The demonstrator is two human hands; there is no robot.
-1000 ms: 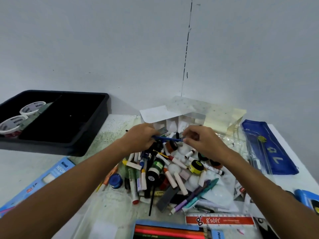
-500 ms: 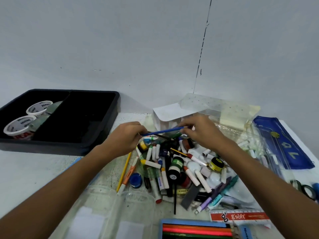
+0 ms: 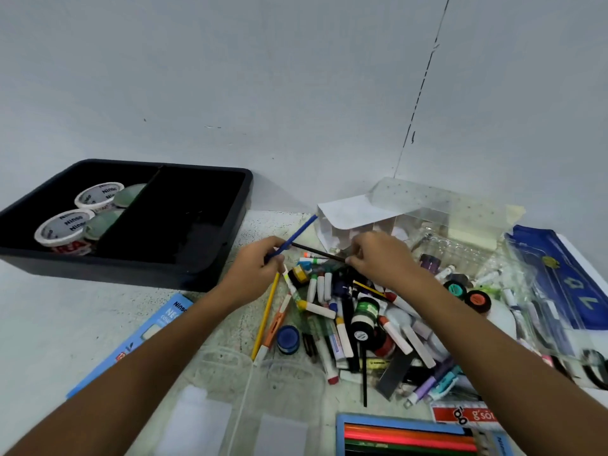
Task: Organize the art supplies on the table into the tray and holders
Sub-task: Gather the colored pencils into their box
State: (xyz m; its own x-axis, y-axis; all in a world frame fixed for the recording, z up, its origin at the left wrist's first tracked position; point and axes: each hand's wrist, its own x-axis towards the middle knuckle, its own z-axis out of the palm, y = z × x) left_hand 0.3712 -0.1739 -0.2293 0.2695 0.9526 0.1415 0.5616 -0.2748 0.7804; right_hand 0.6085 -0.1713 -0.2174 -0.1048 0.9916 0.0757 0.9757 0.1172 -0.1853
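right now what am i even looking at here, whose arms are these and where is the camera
The camera is worn on a person's head and looks down at their own two bare arms, so there is no machine here. The left hand grips a blue pencil that points up and away. The right hand pinches a thin dark stick over a pile of markers and paint pots on a speckled table. To the left sits a black tray with two tape rolls in its left compartment. Clear holders stand nearest the camera, and a box of coloured pencils lies at the bottom edge.
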